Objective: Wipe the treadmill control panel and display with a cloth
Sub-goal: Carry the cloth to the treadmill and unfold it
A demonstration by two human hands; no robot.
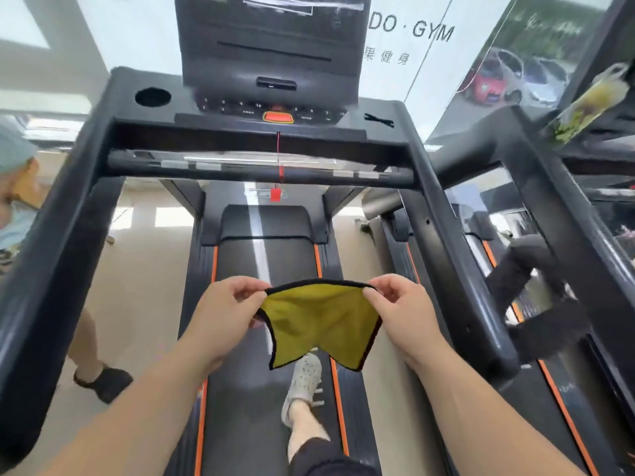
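Observation:
A yellow cloth (321, 321) with a dark hem hangs spread between my two hands over the treadmill belt. My left hand (225, 316) pinches its upper left corner and my right hand (400, 309) pinches its upper right corner. Well above and beyond them is the treadmill's dark control panel (240, 109) with small buttons and a red stop button (278, 117). The black display (271, 39) rises above the panel, its top cut off by the frame. Neither hand touches the panel or display.
A front handlebar (220, 171) crosses between me and the panel, with a red safety cord (279, 156) hanging over it. Thick side rails (65, 235) flank me. My foot (304, 379) stands on the belt. Another person (20, 207) stands at left; a second treadmill (536, 355) is at right.

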